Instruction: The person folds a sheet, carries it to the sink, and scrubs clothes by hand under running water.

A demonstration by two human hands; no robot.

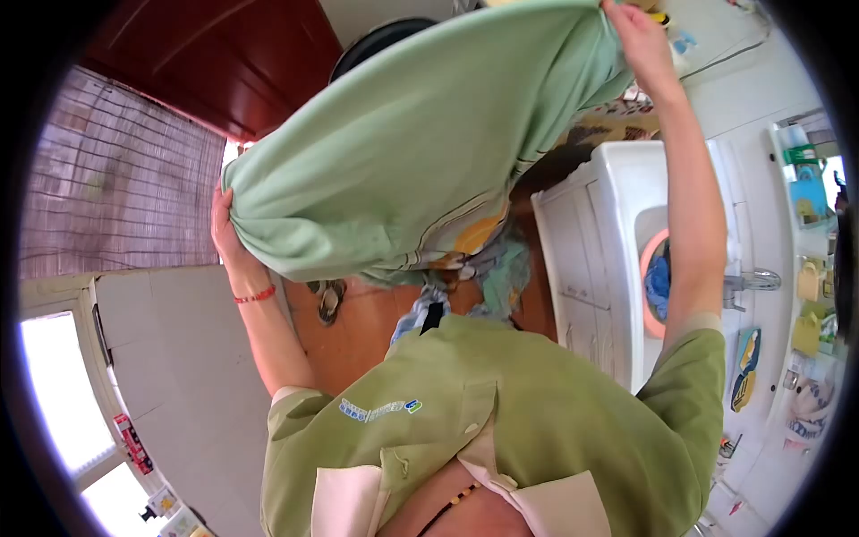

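A large light green cloth (385, 143) with a printed patch of orange and dark lines near its lower edge is spread between my two raised hands. At the cloth's left edge, my left hand (224, 222) is closed on the fabric. My right hand (637, 43) pinches its upper right corner, with that arm stretched over the sink. The cloth sags between them, and its lower part hangs toward the floor in front of my body, where more patterned fabric (506, 273) shows.
On the right is a white sink cabinet (591, 259) with a faucet (756, 280) and a pink basin (653, 268) holding blue cloth. A mirror shelf (810, 259) carries small items. A dark red door (215, 58) stands upper left; shoes (330, 302) lie on the tiled floor.
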